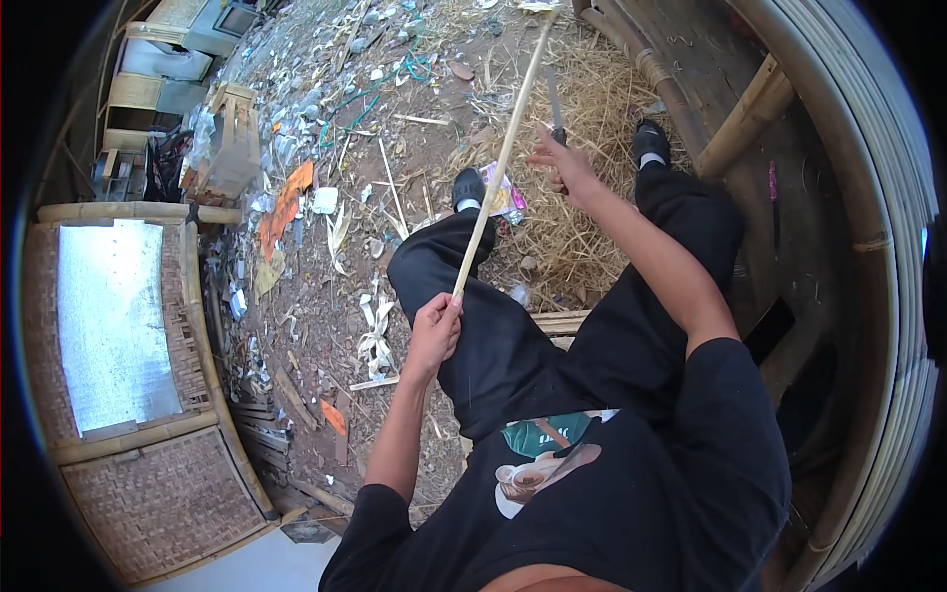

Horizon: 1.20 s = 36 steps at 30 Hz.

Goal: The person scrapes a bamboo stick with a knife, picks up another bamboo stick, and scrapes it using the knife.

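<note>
My left hand (435,333) is closed around the lower end of a long, pale bamboo strip (507,148). The strip slants up and away over my left thigh, past my left foot. Near its far part, my right hand (566,176) grips a knife (555,102) by the dark handle, with some fingers stretched toward the strip. The blade points away from me and lies close beside the strip, to its right. From this view I cannot tell whether my right fingers touch the strip.
Straw-like bamboo shavings (597,212) are heaped between my feet, with a colourful wrapper (505,193) at their left. Litter and an orange scrap (284,210) cover the ground leftward. A woven bamboo panel (148,493) stands at left; bamboo poles (752,113) and a pink-handled tool (772,187) are at right.
</note>
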{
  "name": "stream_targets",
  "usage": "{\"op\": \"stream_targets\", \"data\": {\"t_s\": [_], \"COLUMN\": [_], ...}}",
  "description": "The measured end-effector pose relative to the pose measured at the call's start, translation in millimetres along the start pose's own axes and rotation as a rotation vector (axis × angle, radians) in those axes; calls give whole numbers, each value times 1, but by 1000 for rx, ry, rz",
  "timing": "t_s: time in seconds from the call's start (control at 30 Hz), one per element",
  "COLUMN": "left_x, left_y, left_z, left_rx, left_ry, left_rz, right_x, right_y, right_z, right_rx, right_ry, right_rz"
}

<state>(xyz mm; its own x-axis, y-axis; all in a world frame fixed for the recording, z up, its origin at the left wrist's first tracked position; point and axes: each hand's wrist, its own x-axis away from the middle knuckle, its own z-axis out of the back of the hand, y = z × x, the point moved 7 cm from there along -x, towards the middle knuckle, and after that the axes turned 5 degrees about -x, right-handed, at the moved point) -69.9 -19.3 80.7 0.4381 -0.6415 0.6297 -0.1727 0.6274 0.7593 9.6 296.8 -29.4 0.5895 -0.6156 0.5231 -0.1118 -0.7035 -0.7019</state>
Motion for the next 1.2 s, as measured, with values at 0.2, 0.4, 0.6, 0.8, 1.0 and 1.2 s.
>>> {"op": "stream_targets", "data": {"t_s": [0.2,0.4,0.6,0.8,1.0,1.2], "left_x": [5,-2,-50,-61,-49,-35], "left_y": [3,19,46,49,74,92], "left_z": [-10,-30,-62,-69,-63,-62], "left_rx": [-346,-316,-220,-203,-523,-716], "left_ry": [59,-75,-89,-58,287,563], "left_rz": [-85,-72,-285,-226,-367,-562], "right_x": [2,30,57,60,57,71], "right_y": [-6,-3,9,-6,-38,-20], "right_z": [1,-22,-47,-37,-5,-22], "right_rx": [-37,-203,-171,10,760,1028], "right_ry": [50,-210,-402,-402,15,-212], "right_rz": [75,31,-5,48,378,405]}}
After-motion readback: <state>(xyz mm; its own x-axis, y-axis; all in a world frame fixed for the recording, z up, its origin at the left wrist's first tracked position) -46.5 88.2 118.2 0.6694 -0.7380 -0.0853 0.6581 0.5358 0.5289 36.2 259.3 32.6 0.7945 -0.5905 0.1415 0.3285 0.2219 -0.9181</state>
